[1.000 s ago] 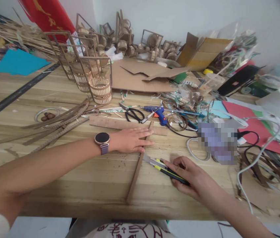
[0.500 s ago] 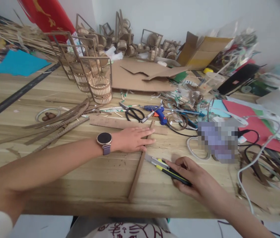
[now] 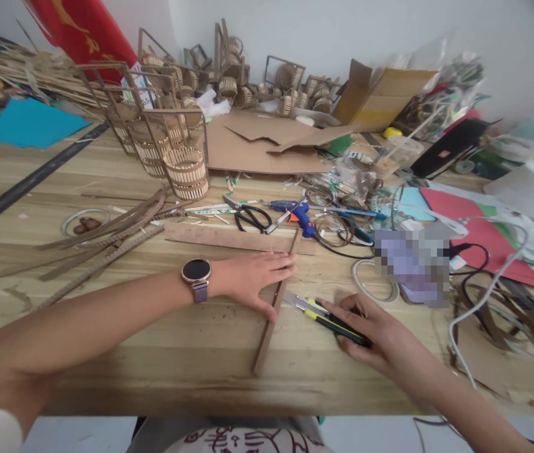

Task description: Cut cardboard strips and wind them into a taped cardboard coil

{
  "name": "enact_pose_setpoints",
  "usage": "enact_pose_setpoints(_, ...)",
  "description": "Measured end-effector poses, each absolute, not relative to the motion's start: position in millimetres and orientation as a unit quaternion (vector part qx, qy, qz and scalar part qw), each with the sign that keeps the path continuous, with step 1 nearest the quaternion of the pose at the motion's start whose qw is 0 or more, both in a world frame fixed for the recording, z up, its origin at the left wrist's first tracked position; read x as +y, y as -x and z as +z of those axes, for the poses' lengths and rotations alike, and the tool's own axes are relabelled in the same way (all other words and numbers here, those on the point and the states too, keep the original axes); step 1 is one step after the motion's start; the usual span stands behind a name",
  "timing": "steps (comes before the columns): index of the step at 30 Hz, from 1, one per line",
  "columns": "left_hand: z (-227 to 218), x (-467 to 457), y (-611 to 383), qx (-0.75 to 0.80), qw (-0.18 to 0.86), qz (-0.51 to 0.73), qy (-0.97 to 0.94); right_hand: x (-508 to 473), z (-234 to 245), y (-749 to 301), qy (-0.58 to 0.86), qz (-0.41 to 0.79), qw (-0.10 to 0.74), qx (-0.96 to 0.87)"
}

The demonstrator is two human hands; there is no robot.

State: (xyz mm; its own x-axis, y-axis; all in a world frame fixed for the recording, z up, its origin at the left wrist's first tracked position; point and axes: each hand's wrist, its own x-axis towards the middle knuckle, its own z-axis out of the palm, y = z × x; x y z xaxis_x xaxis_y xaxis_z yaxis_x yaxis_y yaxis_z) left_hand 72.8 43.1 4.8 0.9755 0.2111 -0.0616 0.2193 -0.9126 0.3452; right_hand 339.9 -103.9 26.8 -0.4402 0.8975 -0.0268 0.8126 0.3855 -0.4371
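Note:
My left hand [image 3: 250,277], with a watch on the wrist, lies flat with its fingers stretched over a narrow brown strip [image 3: 267,343]. The thumb is spread and rests on the strip lower down. Part of the strip is hidden under the fingers, and it slants from my side toward a wider flat brown piece [image 3: 210,238]. My right hand [image 3: 366,327] is wrapped round a black and yellow utility knife [image 3: 326,318]. Its blade is out and points at the strip, just right of it; I cannot tell whether they touch.
Scissors [image 3: 252,218] and a blue glue gun [image 3: 301,216] lie beyond my hands. Long brown strips [image 3: 125,233] are at left, near small slatted buckets [image 3: 186,173]. To the right are a white tape roll [image 3: 359,286], a blurred-out purple object [image 3: 413,270] and a white cable [image 3: 453,327].
My left thumb has spread away from the fingers, down along the strip. The strip's near end has shifted slightly right and away from me. The knife stays in my right hand.

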Motion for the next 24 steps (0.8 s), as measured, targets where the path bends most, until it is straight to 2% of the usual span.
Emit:
enact_pose_setpoints(12, 9, 40, -74, 0.119, 0.177, -0.047, -0.976, -97, 24, -327, 0.496, 0.160, 0.106, -0.847)
enact_pose_setpoints(24, 11, 38, -76, 0.122, 0.179, -0.042, -0.975, -105, 29, -327, 0.501, 0.188, 0.094, -0.839)
